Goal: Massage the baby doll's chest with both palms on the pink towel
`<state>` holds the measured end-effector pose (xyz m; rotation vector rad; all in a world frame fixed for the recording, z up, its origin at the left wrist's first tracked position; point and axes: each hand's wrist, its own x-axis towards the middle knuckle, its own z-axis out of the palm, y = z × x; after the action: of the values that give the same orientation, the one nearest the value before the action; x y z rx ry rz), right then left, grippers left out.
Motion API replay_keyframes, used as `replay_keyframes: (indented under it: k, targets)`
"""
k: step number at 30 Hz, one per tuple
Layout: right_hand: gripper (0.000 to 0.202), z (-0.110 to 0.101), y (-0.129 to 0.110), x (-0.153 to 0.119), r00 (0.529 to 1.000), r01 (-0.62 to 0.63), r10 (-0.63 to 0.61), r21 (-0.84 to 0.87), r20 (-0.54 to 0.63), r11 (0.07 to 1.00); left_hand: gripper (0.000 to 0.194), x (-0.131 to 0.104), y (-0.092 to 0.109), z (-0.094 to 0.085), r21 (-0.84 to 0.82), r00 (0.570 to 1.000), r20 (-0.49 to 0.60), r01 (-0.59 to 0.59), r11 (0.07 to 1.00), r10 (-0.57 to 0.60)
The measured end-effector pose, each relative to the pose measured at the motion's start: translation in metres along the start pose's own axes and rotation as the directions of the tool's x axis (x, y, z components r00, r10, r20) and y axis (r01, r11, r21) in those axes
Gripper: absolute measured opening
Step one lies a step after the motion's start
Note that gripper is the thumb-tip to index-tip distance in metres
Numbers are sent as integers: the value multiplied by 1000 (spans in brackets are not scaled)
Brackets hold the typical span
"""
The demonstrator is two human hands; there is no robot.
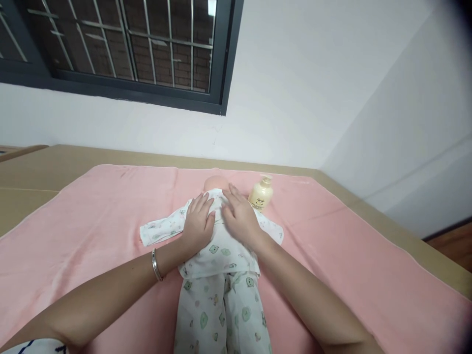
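Note:
A baby doll (216, 183) lies stretched out on a pink sheet, its smooth bald head away from me; no face shows. It wears a white printed long-sleeved top (221, 250) and matching trousers (206, 309), both with small green figures. My left hand (197, 223) rests flat on the left upper part of the top, fingers slightly apart. Beside it, my right hand (241, 216) lies on the right upper part, with its fingertips near the doll's neck. Both hands are open and grip nothing. A pale yellow pump bottle (261, 194) stands close to my right hand.
The pink sheet (332, 265) spreads over a wooden surface (33, 172), with some creases at the left. Behind it rises a white wall (287, 88), and a dark-framed window (147, 91) with metal bars is at the upper left.

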<state>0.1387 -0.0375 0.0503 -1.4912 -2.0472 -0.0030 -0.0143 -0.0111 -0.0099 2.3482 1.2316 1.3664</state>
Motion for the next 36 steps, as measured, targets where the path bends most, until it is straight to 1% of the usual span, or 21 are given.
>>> replay_keyframes:
  k: [3,5,8,11,14,16,19,20,22,23,24,25,26,28,29,30,31,32,33,34,36]
  targets:
    - [48,2,-3,-1,989,3,2,-34,149,999,42,-1,0,0,-10,1000,2,11,1000,-11]
    - [48,2,-7,-3,978,-37,43,-35,205,999,42,-1,0,0,-16,1000,1,25,1000,-25]
    - [49,1,-15,-5,981,-88,95,-45,169,995,43,-2,-2,0,-36,999,-2,35,999,-35]
    - [49,3,-19,-8,989,-87,97,-96,112,992,45,1,-5,1,-78,999,9,53,996,-52]
    - [48,5,-20,-9,980,-70,95,-145,175,987,46,6,-8,4,-95,992,66,110,989,-104]
    - [50,0,-22,-11,967,-45,85,-170,241,984,48,8,-11,5,-92,986,108,137,986,-126]
    - [54,-27,-30,-19,924,11,76,-225,375,974,50,11,-14,5,-113,978,137,171,979,-155]
    - [57,-41,-33,-23,897,37,70,-231,437,972,50,12,-15,4,-126,974,143,194,973,-175]
    - [59,-71,-38,-31,830,107,12,-180,558,978,51,17,-15,1,-150,960,156,254,955,-231]
    - [59,-86,-38,-34,809,117,-15,-137,587,984,51,20,-14,-1,-164,953,159,283,945,-258]
    - [59,-101,-37,-35,809,108,-25,-108,588,988,49,25,-10,-4,-182,945,158,311,933,-285]
    - [60,-114,-33,-35,825,80,-9,-100,566,992,48,31,-6,-6,-210,938,152,339,917,-312]
    - [62,-124,-28,-34,852,38,23,-107,522,994,45,38,1,-8,-251,930,144,365,896,-339]
    - [66,-137,-12,-26,915,-76,126,-145,383,987,39,56,18,-11,-406,901,132,430,806,-414]
    - [67,-139,-2,-21,940,-136,179,-160,291,978,36,65,28,-11,-518,877,155,464,719,-455]
    - [68,-138,8,-15,955,-193,223,-165,193,967,35,75,39,-10,-649,841,198,497,576,-503]
    - [67,-135,18,-9,962,-239,256,-160,95,958,36,85,50,-9,-737,790,292,545,399,-539]
    - [66,-131,27,-3,961,-272,276,-146,8,951,40,95,60,-6,-774,739,410,592,225,-534]
    - [65,-126,35,2,955,-296,290,-130,-62,946,46,104,69,-3,-775,695,520,629,70,-497]
    - [64,-121,43,6,949,-307,294,-116,-113,945,53,113,77,1,-749,655,610,660,-54,-446]
    - [63,-110,53,12,950,-287,268,-110,-157,952,66,128,88,10,-696,602,708,682,-223,-370]
